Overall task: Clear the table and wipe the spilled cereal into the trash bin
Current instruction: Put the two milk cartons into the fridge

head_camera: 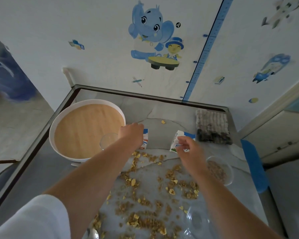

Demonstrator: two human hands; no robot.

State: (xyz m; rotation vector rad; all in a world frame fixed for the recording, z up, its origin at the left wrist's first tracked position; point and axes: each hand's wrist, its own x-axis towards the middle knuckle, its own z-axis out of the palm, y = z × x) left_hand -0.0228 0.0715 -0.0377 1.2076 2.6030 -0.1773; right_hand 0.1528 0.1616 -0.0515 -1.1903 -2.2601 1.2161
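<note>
Both forearms stretch forward over the desk (171, 109). The left hand (132, 133) arches, knuckles up, over the left milk carton (145, 140) beside the round white tray (51, 135); whether its fingers grip cannot be told. The right hand (188, 150) pinches the tilted right milk carton (173, 144) with curled fingers. Spilled cereal (145, 219) lies scattered over the grey marbled top beneath and between the arms, near a small bowl of cereal (217, 171) and a grey cloth (211, 125). The white wall behind carries a blue elephant sticker (150, 30)
</note>
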